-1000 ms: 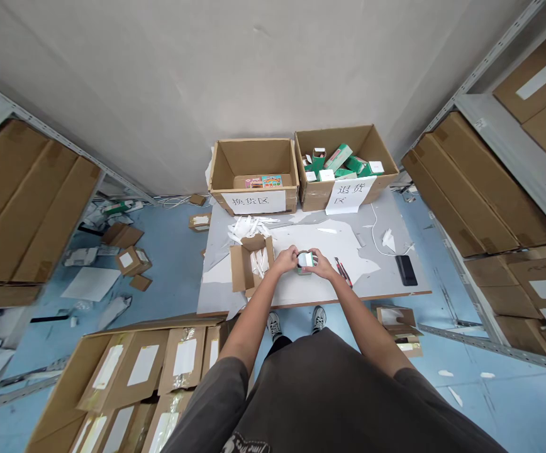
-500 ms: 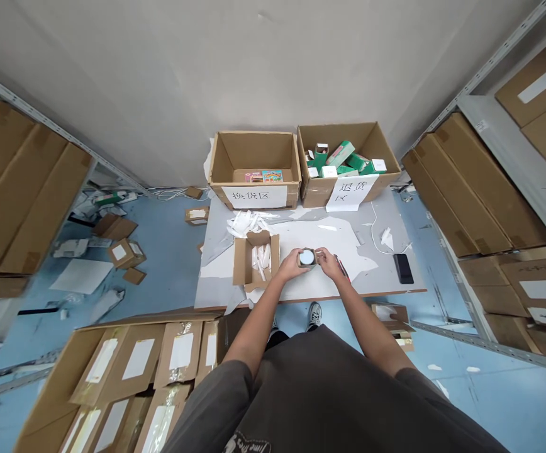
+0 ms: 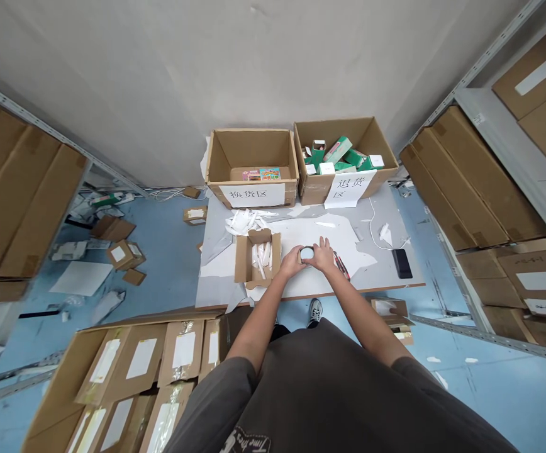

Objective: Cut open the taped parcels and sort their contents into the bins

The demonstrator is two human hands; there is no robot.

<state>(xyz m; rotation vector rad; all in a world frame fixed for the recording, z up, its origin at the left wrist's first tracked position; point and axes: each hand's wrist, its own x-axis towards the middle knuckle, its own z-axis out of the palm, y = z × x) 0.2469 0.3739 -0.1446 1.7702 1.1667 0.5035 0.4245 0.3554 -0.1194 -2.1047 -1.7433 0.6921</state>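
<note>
My left hand [image 3: 291,263] is closed around the left side of a small cardboard box at the front middle of the table. Inside that box sits a round container with a pale blue top [image 3: 307,253]. My right hand [image 3: 323,257] reaches over the box from the right, thumb and fingers at the container's edge. The hands hide most of the box. Just left of them stands an open carton [image 3: 243,259] with white strips inside. A red and black tool [image 3: 341,267], perhaps a cutter, lies right of my right hand.
At the table's back stand two labelled cartons: one [image 3: 251,137] with a few colourful packs, another [image 3: 304,182] with green boxes. A phone [image 3: 402,263] and white cable [image 3: 372,220] lie right. Torn white strips [image 3: 248,221] lie left. A large box of cartons [image 3: 51,396] stands front left.
My right hand has moved left from beside the small box onto the round container. My left hand stays on the box. The view has shifted slightly.
</note>
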